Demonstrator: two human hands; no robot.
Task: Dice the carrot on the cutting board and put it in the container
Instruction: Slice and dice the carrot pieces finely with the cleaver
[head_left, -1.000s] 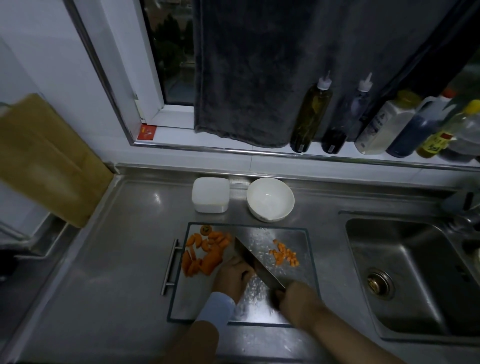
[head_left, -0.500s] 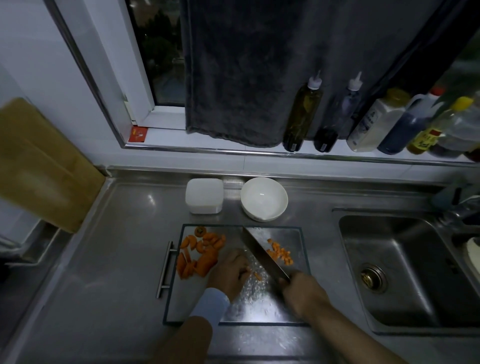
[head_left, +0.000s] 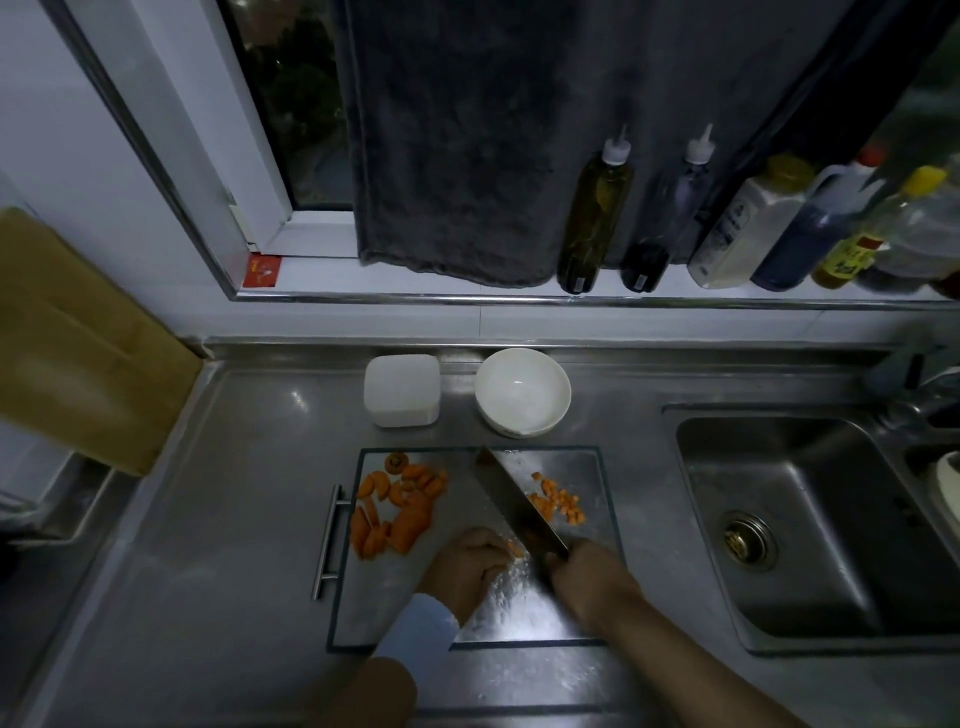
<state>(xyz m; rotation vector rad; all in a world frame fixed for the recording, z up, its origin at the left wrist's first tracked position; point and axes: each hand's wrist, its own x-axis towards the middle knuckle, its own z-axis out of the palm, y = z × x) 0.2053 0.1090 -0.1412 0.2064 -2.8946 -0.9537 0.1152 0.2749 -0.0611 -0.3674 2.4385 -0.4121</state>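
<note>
Since a second ago the knife (head_left: 519, 504) has swung its tip up to the far edge of the cutting board (head_left: 363, 597), and the blade now runs slantwise from there down to the right hand (head_left: 587, 574). That hand's grip is closed tight round the handle, which it hides. The left hand (head_left: 465, 569) sits just left of the blade, and a white cuff (head_left: 415, 639) shows at its wrist. Its grip is narrow: the fingers are curled down, pinning a small carrot piece (head_left: 514, 548) that peeks out at the fingertips, right against the blade.

The cutting board lies on the steel table (head_left: 234, 519) near the middle of the front edge, its bar handle (head_left: 330, 540) pointing to the table's left edge. On the board's left half lies a heap of carrot slices (head_left: 400, 512), with the carrot's stem end (head_left: 396, 461) at the far left corner of the board. To the right of the blade sits a small cluster of diced carrot (head_left: 558, 501).

Along the table's back edge, just beyond the board, stands the white square container (head_left: 401, 389), with a white bowl (head_left: 511, 423) to its right; the two are near each other but apart. The sink (head_left: 779, 519) takes up the table's right end. A wooden board (head_left: 78, 338) leans at the back left corner. On the windowsill above stands a row of bottles (head_left: 595, 218), and a dark towel (head_left: 467, 156) hangs there.
</note>
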